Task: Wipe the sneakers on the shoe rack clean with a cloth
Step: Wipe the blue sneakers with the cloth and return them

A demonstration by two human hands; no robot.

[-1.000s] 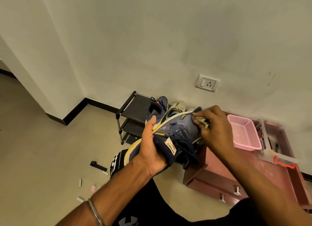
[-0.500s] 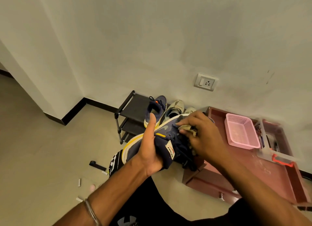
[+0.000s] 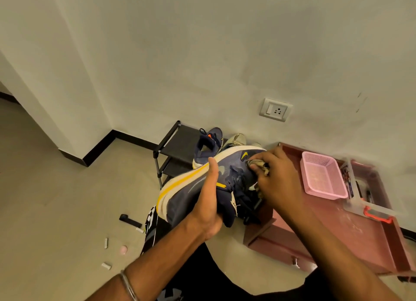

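Note:
A navy sneaker (image 3: 186, 195) with a white and yellow sole is held up in front of me, sole to the left. My left hand (image 3: 208, 201) grips it round the heel and tongue, thumb lying up along its side. My right hand (image 3: 275, 183) pinches a bunched beige cloth (image 3: 258, 165) and presses it on the sneaker's upper near the toe. Behind, a black shoe rack (image 3: 171, 147) carries a second navy sneaker (image 3: 208, 147) and a beige sneaker (image 3: 236, 139).
A reddish-brown low cabinet (image 3: 337, 237) stands to the right, bearing a pink basket (image 3: 322, 177) and a clear box with an orange latch (image 3: 369, 208). A wall socket (image 3: 275, 109) is above. Small scraps and a black strap (image 3: 129, 219) lie on the floor at left.
My right hand with the cloth slid down the upper towards the laces, then back up towards the toe. The sneaker has tilted, showing more of its sole.

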